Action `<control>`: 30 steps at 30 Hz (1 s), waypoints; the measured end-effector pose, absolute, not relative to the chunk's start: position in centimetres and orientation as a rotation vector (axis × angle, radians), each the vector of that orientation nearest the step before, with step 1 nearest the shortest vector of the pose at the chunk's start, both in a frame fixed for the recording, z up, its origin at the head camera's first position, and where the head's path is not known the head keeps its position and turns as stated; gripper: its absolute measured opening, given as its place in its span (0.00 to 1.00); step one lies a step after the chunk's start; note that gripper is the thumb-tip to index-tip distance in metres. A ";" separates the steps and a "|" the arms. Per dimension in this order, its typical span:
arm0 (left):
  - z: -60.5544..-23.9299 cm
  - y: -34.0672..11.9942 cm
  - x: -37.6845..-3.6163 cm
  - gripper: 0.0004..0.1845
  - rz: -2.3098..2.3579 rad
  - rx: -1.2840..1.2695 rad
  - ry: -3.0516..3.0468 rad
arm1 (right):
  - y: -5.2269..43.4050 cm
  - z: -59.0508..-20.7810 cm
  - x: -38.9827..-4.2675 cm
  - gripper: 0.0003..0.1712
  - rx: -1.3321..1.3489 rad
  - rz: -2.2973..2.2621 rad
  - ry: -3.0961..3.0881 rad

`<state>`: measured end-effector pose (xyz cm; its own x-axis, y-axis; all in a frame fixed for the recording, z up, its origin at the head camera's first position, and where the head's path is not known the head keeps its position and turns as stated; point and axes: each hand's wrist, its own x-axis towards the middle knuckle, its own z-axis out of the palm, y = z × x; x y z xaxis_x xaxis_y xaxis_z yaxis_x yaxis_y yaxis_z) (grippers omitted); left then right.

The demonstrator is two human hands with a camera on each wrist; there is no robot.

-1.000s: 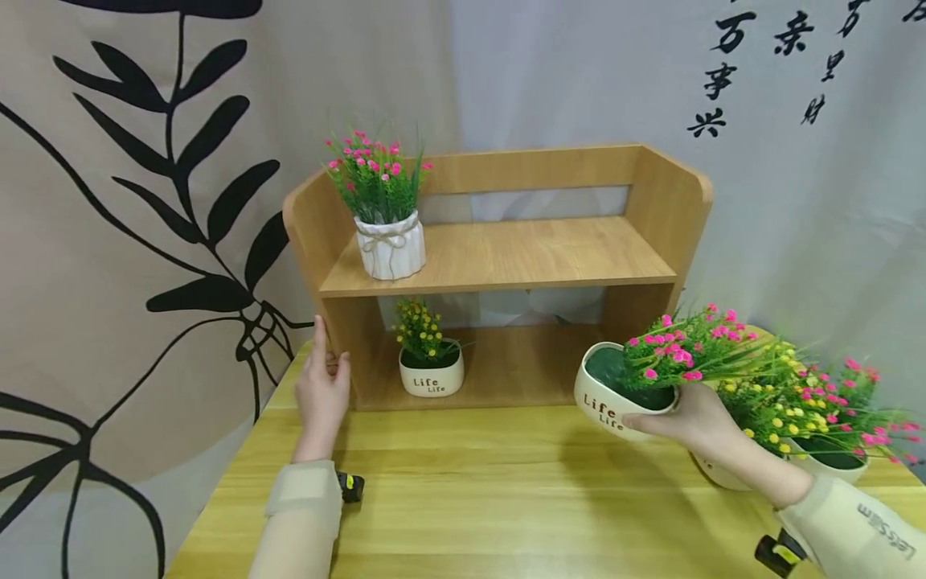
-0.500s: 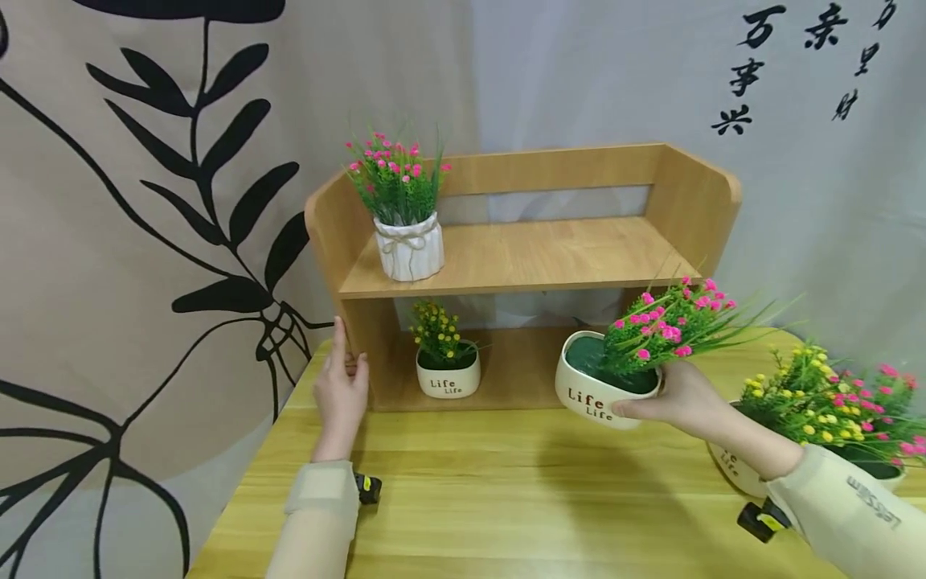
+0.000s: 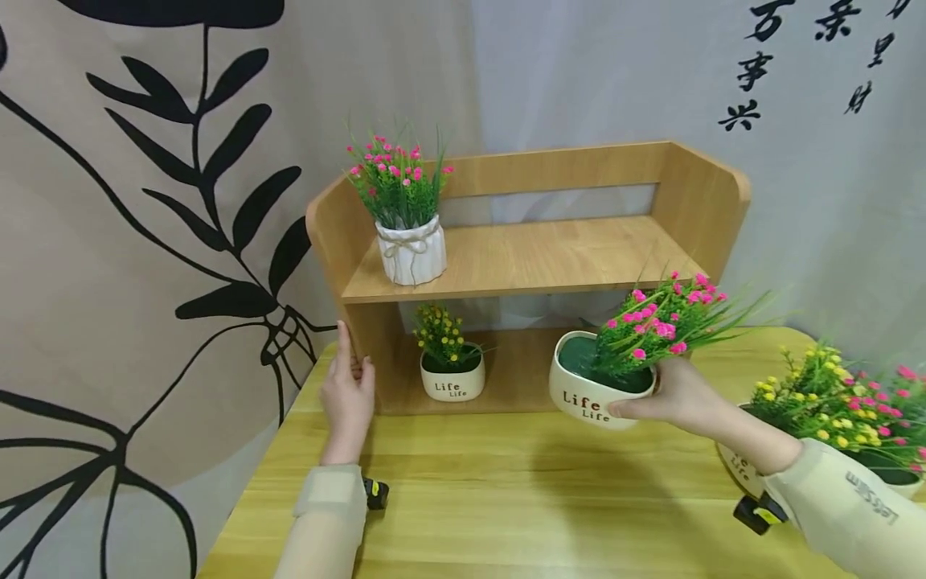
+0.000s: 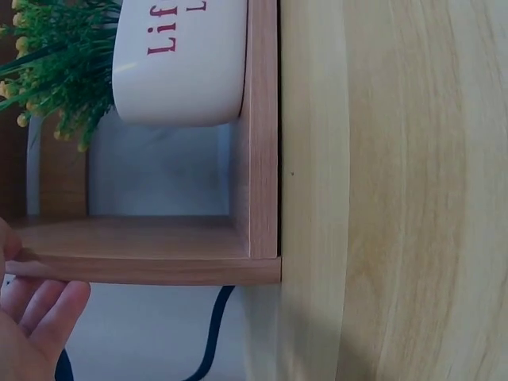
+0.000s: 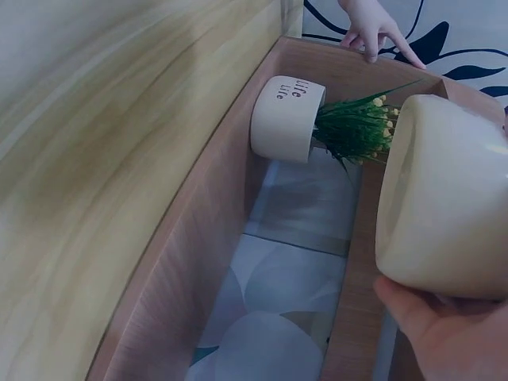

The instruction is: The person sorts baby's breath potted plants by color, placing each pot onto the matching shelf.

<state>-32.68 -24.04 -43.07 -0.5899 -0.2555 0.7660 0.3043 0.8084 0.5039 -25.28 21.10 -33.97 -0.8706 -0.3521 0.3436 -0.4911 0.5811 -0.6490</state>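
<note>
Your right hand (image 3: pixel 673 396) grips the tilted pink flower pot (image 3: pixel 589 392) by its rim; your left hand (image 3: pixel 348 394) rests flat-fingered against the shelf (image 3: pixel 535 261) side.

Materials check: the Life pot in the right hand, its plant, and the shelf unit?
Life pot: likely glazed ceramic, a smooth cream surface with soft sheen and printed lettering. Plant: looks artificial, plastic, with uniform stiff blades and bead-like pink blooms in a flat dark green base. Shelf unit: probably laminated board, with a repeating matte woodgrain and banded edges.
</note>
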 end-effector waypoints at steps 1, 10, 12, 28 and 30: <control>-43.1 -23.9 -32.7 0.42 -0.766 -0.035 -2.066 | 21.2 -33.8 -25.2 0.38 0.720 1.163 -2.630; -43.3 -23.7 -32.0 0.43 -0.798 0.013 -2.095 | 21.9 -32.8 -24.7 0.38 0.791 1.159 -2.662; -43.2 -23.7 -32.1 0.43 -0.802 0.014 -2.093 | 22.0 -32.6 -24.7 0.37 0.795 1.166 -2.676; -42.4 -24.0 -32.1 0.44 -0.821 -0.012 -2.123 | 21.9 -32.5 -24.5 0.32 0.822 1.189 -2.727; -42.6 -23.9 -32.0 0.44 -0.815 -0.008 -2.121 | 22.0 -32.2 -24.5 0.30 0.849 1.223 -2.723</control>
